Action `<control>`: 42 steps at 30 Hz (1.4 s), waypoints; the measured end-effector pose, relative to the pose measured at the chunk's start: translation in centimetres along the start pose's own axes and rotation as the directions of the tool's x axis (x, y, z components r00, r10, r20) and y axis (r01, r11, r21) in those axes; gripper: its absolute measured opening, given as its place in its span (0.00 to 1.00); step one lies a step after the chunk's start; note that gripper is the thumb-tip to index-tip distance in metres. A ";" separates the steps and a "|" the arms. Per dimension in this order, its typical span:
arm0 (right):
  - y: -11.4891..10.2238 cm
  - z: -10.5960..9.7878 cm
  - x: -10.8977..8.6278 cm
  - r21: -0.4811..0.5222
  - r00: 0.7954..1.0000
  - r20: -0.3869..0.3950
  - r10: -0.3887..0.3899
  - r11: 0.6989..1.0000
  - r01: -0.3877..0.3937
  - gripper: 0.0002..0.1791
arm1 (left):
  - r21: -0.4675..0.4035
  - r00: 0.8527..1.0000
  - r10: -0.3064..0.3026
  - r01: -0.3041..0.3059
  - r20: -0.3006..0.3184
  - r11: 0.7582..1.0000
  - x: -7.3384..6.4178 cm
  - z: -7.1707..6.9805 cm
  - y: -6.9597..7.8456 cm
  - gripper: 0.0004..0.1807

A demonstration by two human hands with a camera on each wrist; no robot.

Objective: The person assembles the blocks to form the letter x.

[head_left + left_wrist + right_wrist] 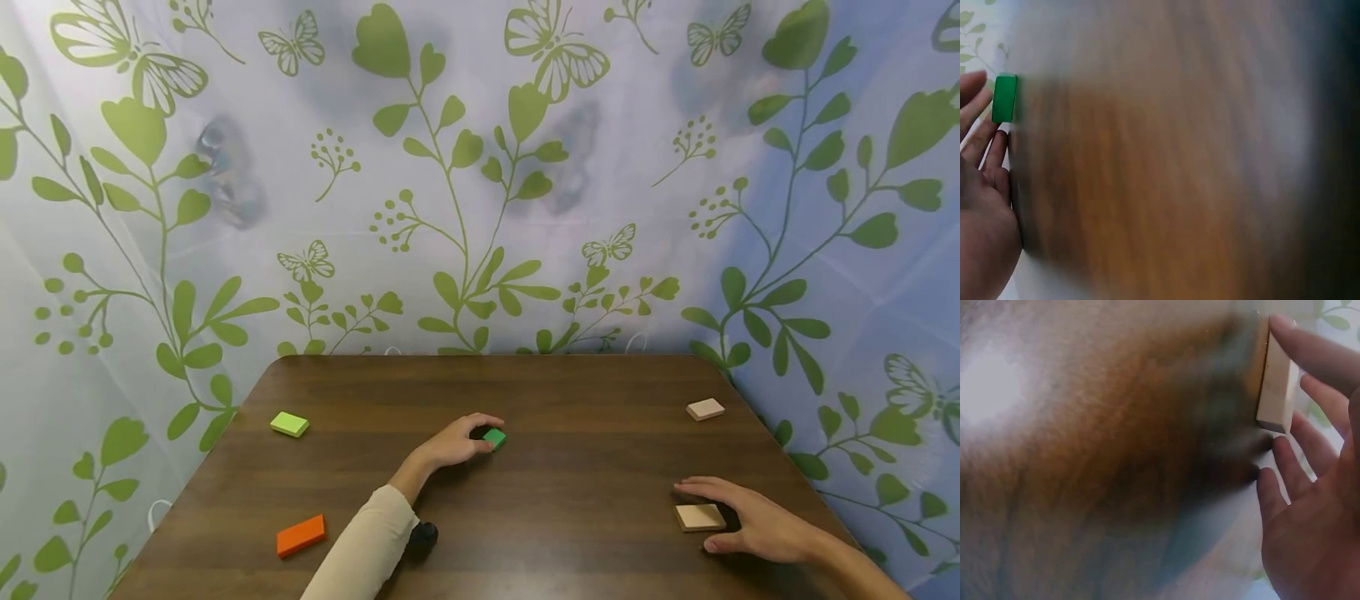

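Observation:
In the head view my left hand (452, 442) reaches across the middle of the table to a small green block (495, 438). Its thumb lies right at the block's near side, and the index finger arches beyond the far side. The same green block (1004, 99) shows beside the spread fingers in the left wrist view. My right hand (765, 518) is at the table's right side, thumb and fingers spread around a flat light-wood block (701, 517). In the right wrist view, that wooden block (1279, 378) lies between thumb and fingers, which are not curled round it.
A yellow-green block (289, 424) lies at the back left and an orange block (301, 536) at the front left. A pale block (705, 409) sits at the back right. Beside the left sleeve (367, 542) is a black object (424, 534). Patterned curtain surrounds the brown table (570, 483).

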State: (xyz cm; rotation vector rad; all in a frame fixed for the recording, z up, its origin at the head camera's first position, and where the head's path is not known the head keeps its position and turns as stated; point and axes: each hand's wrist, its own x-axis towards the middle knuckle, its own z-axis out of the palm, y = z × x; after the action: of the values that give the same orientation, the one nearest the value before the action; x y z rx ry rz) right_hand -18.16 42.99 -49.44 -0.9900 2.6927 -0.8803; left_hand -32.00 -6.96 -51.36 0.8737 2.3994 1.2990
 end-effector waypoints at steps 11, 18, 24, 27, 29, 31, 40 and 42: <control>1.2 0.1 0.7 0.010 0.999 -0.017 -0.028 1.000 0.028 0.24 | 0.086 1.000 0.011 -0.014 0.028 0.996 0.5 -0.4 -0.3 0.20; 1.1 -0.2 1.5 0.076 0.997 -0.010 -0.078 0.994 0.078 0.19 | 0.104 0.999 -0.026 0.021 0.039 0.994 0.9 -0.9 -0.4 0.21; 1.0 -0.4 2.5 0.124 0.998 0.001 -0.062 0.990 0.061 0.17 | 0.124 0.998 -0.042 0.036 0.045 0.992 1.0 -1.1 -0.4 0.21; 0.8 -0.5 3.3 0.102 0.999 -0.012 -0.048 0.994 0.049 0.16 | 0.128 0.998 -0.046 0.040 0.044 0.991 1.1 -1.2 -0.4 0.21; 0.5 -0.4 3.8 0.085 0.999 -0.029 -0.038 0.996 0.040 0.16 | 0.127 0.998 -0.044 0.038 0.044 0.991 1.1 -1.2 -0.4 0.21; 0.1 -0.4 4.4 0.069 0.998 -0.047 -0.032 0.997 0.035 0.16 | 0.123 0.998 -0.044 0.038 0.043 0.992 1.1 -1.3 -0.4 0.21; -1.5 -0.3 6.8 -0.001 0.993 -0.117 -0.029 1.000 0.029 0.16 | 0.107 0.998 -0.050 0.045 0.040 0.993 1.0 -1.2 -0.3 0.21; -1.9 -0.3 7.3 -0.005 0.993 -0.116 -0.008 1.000 0.007 0.16 | 0.104 0.998 -0.050 0.046 0.040 0.993 1.0 -1.2 -0.2 0.21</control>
State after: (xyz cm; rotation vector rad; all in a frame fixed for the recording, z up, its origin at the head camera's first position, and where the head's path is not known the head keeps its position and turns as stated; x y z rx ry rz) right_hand -22.84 37.40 -47.67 -0.9796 2.7899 -0.9619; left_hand -33.44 -7.27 -50.84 0.8566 2.4570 1.1357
